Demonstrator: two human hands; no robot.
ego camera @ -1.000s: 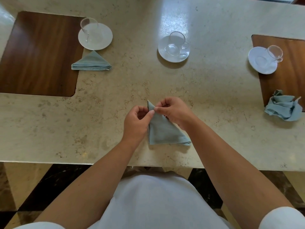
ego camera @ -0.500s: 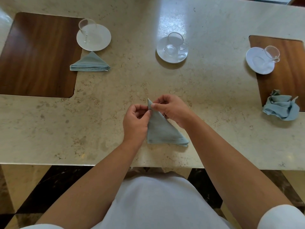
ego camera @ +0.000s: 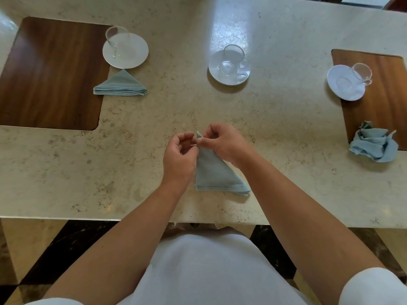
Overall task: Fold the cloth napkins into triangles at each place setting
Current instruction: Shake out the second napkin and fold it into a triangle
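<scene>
Bright daylight glares off the tabletop (ego camera: 229,25); soft shadows, sharp focus, bowed edges.

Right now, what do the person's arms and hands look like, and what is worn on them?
The left hand and right hand are bare: no gloves, rings or watch visible. Both forearms are uncovered. The left sleeve and right sleeve are short and white.

A polished beige stone table top (ego camera: 286,139) with faint veins is seen. Two dark wood panels are set into it, a left panel (ego camera: 50,80) and a right panel (ego camera: 378,91). A bright glare (ego camera: 226,25) is reflected at its far middle. Below the near edge, a floor (ego camera: 57,254) of dark and beige slabs is shown.
</scene>
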